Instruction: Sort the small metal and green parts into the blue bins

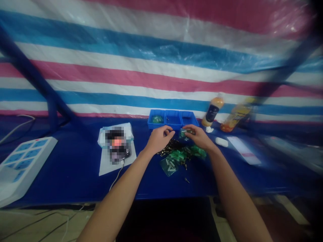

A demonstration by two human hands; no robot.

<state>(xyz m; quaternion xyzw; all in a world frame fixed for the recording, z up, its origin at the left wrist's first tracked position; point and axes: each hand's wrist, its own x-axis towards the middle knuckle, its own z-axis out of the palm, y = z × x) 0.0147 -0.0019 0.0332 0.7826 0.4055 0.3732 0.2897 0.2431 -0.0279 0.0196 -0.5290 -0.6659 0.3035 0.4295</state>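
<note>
the right hand (pixel 198 135) pinches a small see-through bag (pixel 183 133), between the blue tray (pixel 155 126) and the messy green bags (pixel 178 155) and little metal bits (pixel 172 145) on the surface (pixel 161 188). the left hand (pixel 160 137) is curled beside it; i cannot tell if it holds anything. the step now looks like handling one bag. the next move seems to call for a gentle pinch, without bumping the pile.

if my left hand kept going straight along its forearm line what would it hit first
Probably the blue tray, around its middle compartment, though depth is unclear and your left hand might pass above the rim.
</note>
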